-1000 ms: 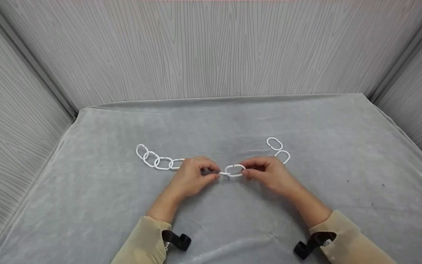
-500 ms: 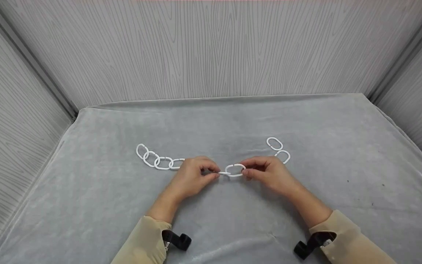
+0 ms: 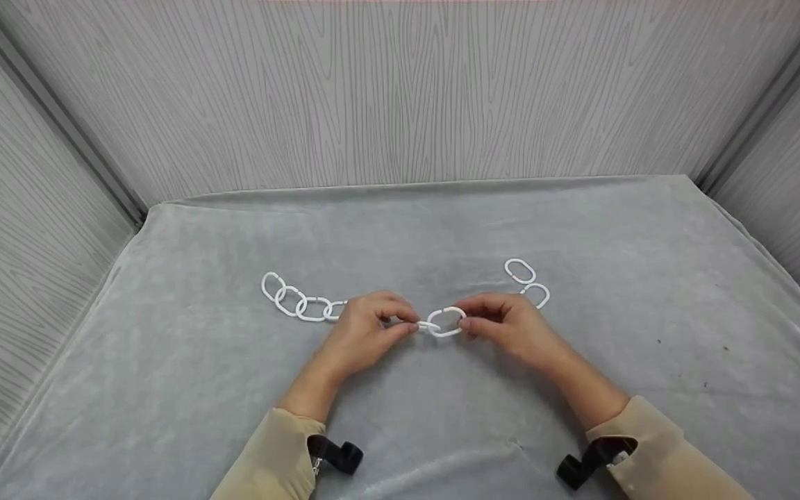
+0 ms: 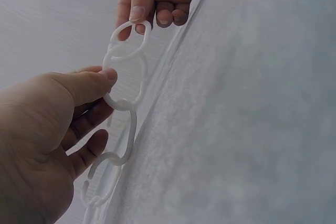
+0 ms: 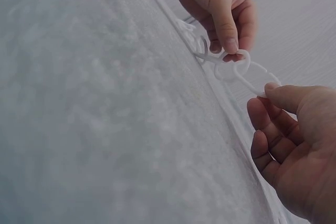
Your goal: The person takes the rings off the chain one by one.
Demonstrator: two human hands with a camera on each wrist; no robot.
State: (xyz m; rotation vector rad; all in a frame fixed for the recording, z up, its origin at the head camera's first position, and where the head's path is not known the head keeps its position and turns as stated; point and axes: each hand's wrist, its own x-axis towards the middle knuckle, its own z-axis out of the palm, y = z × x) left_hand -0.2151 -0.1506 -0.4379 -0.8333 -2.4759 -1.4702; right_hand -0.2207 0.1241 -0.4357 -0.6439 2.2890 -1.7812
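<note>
My left hand [image 3: 369,332] pinches a white plastic chain link between thumb and forefinger, near the middle of the table. From it the rest of the chain [image 3: 313,320] trails left over the cloth, several oval links joined in a row. Part of it is hidden behind the hand. At the other side my right hand [image 3: 513,328] pinches the end link [image 3: 446,335] by its right end. In the left wrist view this end link [image 4: 149,32] passes through the link held by the left hand [image 4: 143,82]. The end link stands tilted, its narrow gap facing up and away.
Behind my right hand lie two more white links [image 3: 549,297], close together, the nearer one partly covered by the hand. A grey cloth [image 3: 400,229] covers the table. Wood-patterned panels [image 3: 400,90] rise at the back and both sides.
The end link in my right hand has tipped up and looks rounder from above. The trailing chain has shifted slightly right. The two other links lie where they were.
</note>
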